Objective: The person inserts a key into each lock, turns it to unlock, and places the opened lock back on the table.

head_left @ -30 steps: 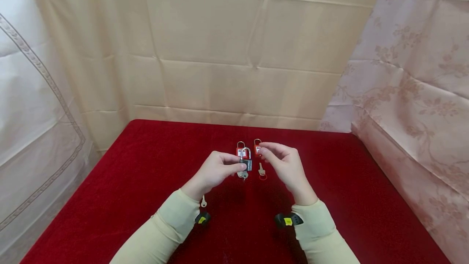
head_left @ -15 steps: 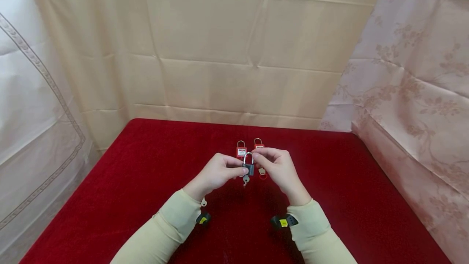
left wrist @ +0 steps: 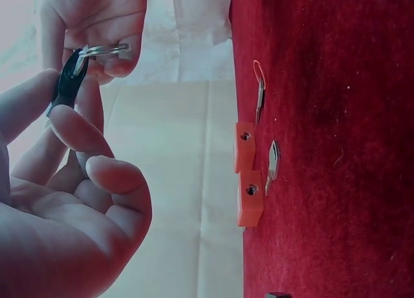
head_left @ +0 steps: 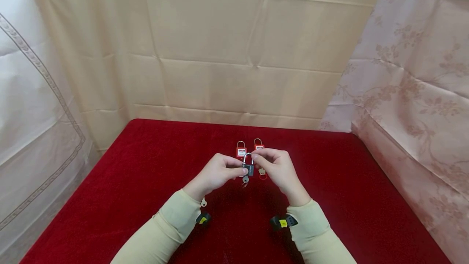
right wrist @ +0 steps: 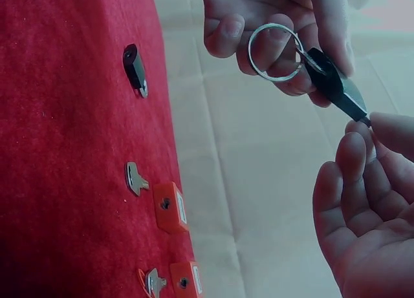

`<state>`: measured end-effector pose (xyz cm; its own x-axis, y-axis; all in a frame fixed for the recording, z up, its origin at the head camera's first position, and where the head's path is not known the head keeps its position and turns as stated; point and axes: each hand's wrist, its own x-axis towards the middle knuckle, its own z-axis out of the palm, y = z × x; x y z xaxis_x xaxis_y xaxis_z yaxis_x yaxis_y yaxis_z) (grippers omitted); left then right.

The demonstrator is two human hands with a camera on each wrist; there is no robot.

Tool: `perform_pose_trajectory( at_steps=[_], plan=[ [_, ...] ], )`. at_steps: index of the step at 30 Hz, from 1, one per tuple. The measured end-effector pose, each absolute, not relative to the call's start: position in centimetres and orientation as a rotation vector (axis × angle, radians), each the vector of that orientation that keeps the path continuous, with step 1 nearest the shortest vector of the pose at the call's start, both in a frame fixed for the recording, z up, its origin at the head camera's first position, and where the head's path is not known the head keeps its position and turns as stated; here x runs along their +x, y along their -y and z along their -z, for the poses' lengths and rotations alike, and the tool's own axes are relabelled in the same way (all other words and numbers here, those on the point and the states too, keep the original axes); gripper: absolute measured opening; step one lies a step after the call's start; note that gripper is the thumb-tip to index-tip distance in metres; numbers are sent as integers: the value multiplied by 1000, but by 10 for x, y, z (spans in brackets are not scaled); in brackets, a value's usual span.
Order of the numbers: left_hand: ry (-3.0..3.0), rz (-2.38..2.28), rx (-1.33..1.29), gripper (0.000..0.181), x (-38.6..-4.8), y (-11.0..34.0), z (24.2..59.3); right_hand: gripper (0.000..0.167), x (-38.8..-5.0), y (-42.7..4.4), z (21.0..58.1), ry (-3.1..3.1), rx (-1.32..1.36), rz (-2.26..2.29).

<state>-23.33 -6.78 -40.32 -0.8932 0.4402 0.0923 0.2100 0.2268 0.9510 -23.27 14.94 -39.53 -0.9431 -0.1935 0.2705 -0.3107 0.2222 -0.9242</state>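
Above the table, my left hand (head_left: 217, 174) pinches the dark body of a padlock (head_left: 249, 169) between thumb and fingers, its silver shackle upward. A key (head_left: 245, 179) hangs below it, and a metal ring (right wrist: 251, 55) is attached, seen in the right wrist view. My right hand (head_left: 280, 169) pinches the right side of the shackle with thumb and forefinger. Whether the shackle sits fully in the body cannot be told. Behind the hands lie two red padlocks (head_left: 241, 152) with white labels, the right red padlock (head_left: 259, 147) partly covered by my right fingers.
On the red cloth (head_left: 329, 182) lie a key with a red ring (head_left: 262, 172) and a loose key (head_left: 203, 202) beside my left cuff. In the right wrist view, another black padlock (right wrist: 134, 68) and a key (right wrist: 134, 179) lie there. Curtains (head_left: 234, 52) surround the table.
My right hand has come left from in front of the right red padlock onto the held padlock's shackle. My left hand has shifted the padlock slightly right and lower. Little differs over the last half second.
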Motion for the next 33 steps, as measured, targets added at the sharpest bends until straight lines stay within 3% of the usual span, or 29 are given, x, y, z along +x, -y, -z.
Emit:
perform_pose_trajectory(
  at_steps=[13,23,33],
  plan=[
    [-2335,-1709,609,14,-235,69,406,23,-231,-148,394,2400,519,-1794],
    [-2331,-1698,601,15,-236,70,408,14,-227,-145,390,2413,533,-1779],
    [-2337,-1695,585,16,-236,69,407,21,-230,-153,391,2344,552,-1752]
  ],
)
